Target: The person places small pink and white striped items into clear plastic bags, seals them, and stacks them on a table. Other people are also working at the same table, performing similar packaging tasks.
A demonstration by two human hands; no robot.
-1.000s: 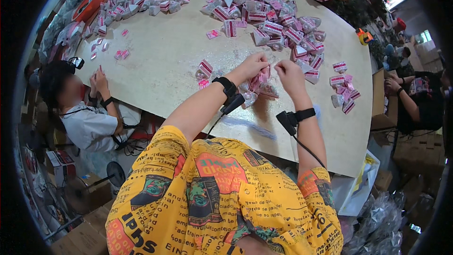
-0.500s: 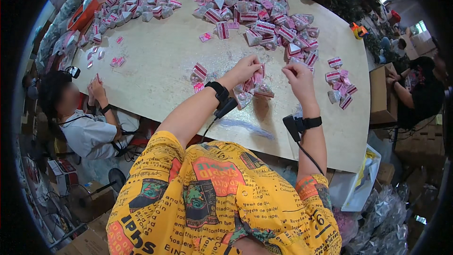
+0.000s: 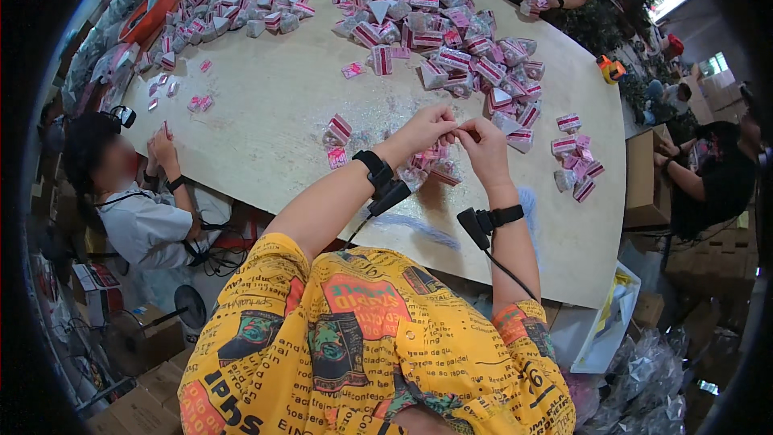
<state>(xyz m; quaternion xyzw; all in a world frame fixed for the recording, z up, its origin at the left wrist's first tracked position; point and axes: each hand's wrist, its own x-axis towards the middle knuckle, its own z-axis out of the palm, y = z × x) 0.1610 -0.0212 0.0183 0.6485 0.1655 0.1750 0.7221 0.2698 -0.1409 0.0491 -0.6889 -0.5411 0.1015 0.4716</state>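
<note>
My left hand and my right hand meet over the near middle of the table. Both are closed in a pinch, fingertips almost touching. Whatever lies between the fingers is too small to make out. Just below the hands is a cluster of small clear packets with pink-and-white labels, partly covered by my left hand. Whether it hangs from my fingers or rests on the table, I cannot tell. To the left of my left wrist lie a labelled packet and a pink card.
Large heaps of similar packets cover the far side of the pale table. A smaller group lies right. Thin pale strands lie near the front edge. Co-workers sit at left, far right and right, beside a cardboard box.
My right hand has moved left and slightly down to meet my left hand, which has shifted slightly down. More pale strands now show beside my right forearm.
</note>
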